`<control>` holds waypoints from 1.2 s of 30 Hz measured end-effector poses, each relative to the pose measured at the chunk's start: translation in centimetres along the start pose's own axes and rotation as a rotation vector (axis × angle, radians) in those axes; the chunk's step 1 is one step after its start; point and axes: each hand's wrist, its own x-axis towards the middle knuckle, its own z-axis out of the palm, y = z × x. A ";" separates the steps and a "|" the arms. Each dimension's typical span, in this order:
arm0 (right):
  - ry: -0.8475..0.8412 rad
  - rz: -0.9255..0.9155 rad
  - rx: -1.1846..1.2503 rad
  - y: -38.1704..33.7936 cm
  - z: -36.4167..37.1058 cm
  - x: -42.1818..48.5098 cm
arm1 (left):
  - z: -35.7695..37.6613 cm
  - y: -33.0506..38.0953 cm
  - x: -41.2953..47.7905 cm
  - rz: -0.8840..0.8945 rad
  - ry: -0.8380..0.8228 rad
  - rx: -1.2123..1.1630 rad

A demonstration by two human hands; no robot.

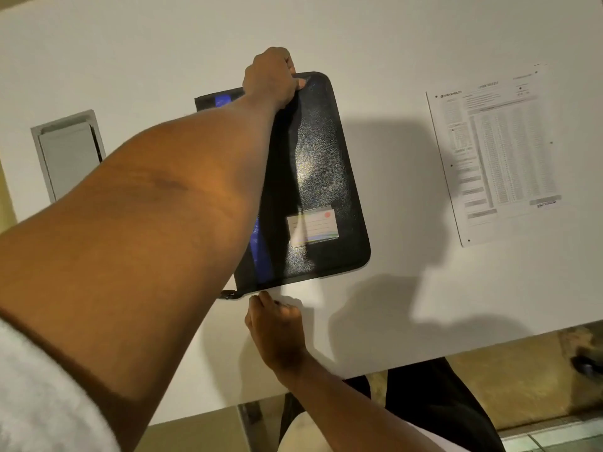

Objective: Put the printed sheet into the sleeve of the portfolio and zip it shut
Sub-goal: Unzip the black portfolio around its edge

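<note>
Hands: left hand (272,80) grips portfolio (313,177) far edge; right hand (277,327), loosely curled, holds nothing I can see, near its zipper pull (228,294). Printed sheet (496,154) lies apart on tabletop (391,44). Step, I judge: opening; next, unzip.

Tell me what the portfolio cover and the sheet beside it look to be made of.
Portfolio: black leather or imitation leather, semi-glossy; fine grain shows and the light glares off it. Which of the two cannot be told. Printed sheet: thin white paper, matte; it lies flat with grey print and no glare.
</note>
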 end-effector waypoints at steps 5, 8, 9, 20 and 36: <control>0.086 -0.031 -0.047 0.4 0.4 0.1 | 0.2 -0.3 0.3 -0.014 0.010 -0.050; 0.217 -0.098 -0.003 2.0 -0.9 -0.5 | 0.1 -0.6 0.2 -0.016 -0.001 -0.121; 0.235 -0.101 0.015 2.6 -1.8 -0.2 | 0.0 -0.6 0.1 -0.006 -0.003 -0.143; 0.157 0.300 0.051 10.0 -13.8 11.1 | -1.4 -4.6 -10.5 -0.019 0.272 -0.280; -0.075 0.511 0.270 11.8 -15.4 14.6 | 1.9 -11.8 -23.3 -0.475 0.175 -0.291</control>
